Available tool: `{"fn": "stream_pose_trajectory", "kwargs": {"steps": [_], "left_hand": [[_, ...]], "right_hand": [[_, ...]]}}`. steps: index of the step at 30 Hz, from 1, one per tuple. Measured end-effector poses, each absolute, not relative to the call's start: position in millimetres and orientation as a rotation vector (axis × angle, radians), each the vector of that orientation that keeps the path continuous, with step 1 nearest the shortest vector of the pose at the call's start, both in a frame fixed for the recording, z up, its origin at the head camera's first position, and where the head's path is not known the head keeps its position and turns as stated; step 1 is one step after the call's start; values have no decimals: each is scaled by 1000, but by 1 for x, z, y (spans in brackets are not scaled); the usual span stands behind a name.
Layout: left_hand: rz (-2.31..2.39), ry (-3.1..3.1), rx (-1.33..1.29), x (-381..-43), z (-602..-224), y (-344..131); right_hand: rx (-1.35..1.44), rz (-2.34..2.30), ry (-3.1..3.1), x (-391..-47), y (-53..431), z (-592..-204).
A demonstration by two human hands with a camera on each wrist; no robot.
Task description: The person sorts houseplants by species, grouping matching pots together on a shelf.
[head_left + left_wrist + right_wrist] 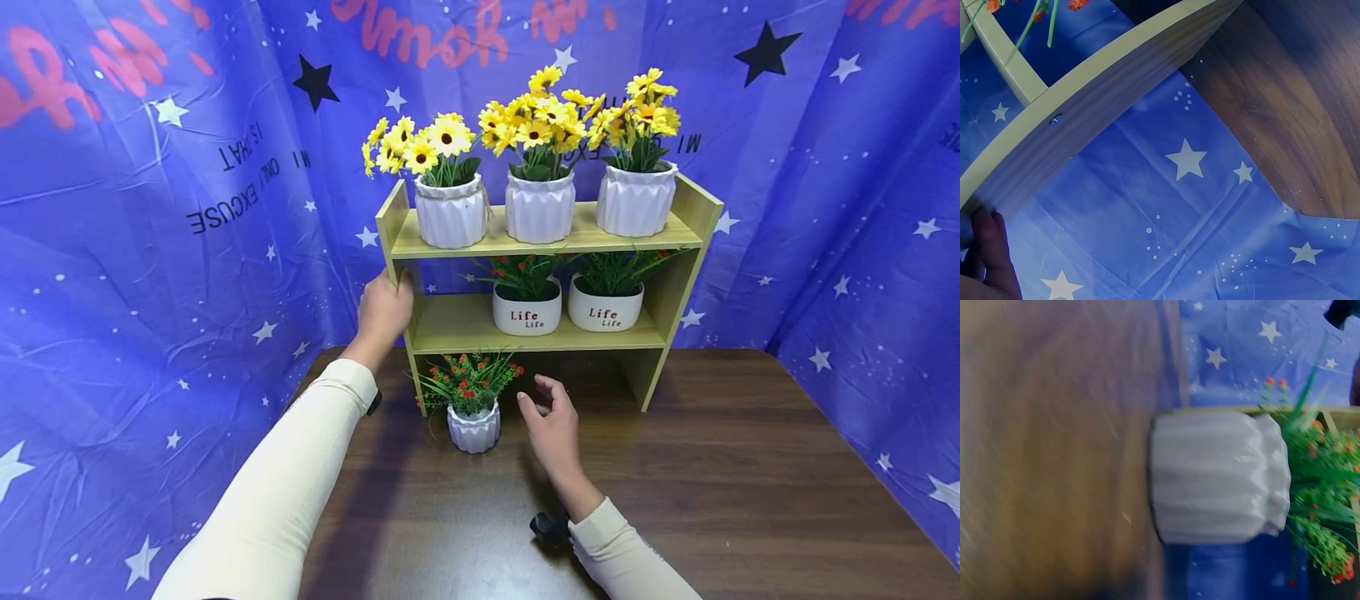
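Note:
My left hand (384,308) grips the left side panel of a light wooden shelf (540,340); in the left wrist view its fingers (996,250) are at the panel's edge. On the table just in front of the shelf's lower left stands a white ribbed pot (474,429) with a red-flowered green plant (468,379). To the right of this pot is my right hand (553,425), thumb and fingers apart, holding nothing. In the right wrist view the same pot (1216,478) appears sideways, and no fingers cover it.
Three white pots of yellow flowers (540,208) line the top board. On the middle board, two white "Life" planters (527,315) stand toward the right. The shelf stands on a dark wooden table (720,483), with a blue star-patterned cloth (187,292) behind and at the sides.

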State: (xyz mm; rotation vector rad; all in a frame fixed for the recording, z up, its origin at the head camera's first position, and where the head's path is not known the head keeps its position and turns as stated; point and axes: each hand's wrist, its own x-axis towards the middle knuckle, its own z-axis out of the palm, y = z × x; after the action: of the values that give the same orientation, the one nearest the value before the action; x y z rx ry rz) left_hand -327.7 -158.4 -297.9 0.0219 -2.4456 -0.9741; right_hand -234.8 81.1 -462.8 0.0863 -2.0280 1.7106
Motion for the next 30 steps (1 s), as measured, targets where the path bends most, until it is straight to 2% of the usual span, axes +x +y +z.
{"fn": "stream_pose_trajectory", "kwargs": {"steps": [13, 30], "left_hand": [[-986, -2465, 1, -326, -300, -157], [-977, -2462, 17, -326, -299, -158]], "right_hand": [[55, 1975, -2149, -226, 50, -488], [64, 1953, -2201, -231, 28, -504]]}}
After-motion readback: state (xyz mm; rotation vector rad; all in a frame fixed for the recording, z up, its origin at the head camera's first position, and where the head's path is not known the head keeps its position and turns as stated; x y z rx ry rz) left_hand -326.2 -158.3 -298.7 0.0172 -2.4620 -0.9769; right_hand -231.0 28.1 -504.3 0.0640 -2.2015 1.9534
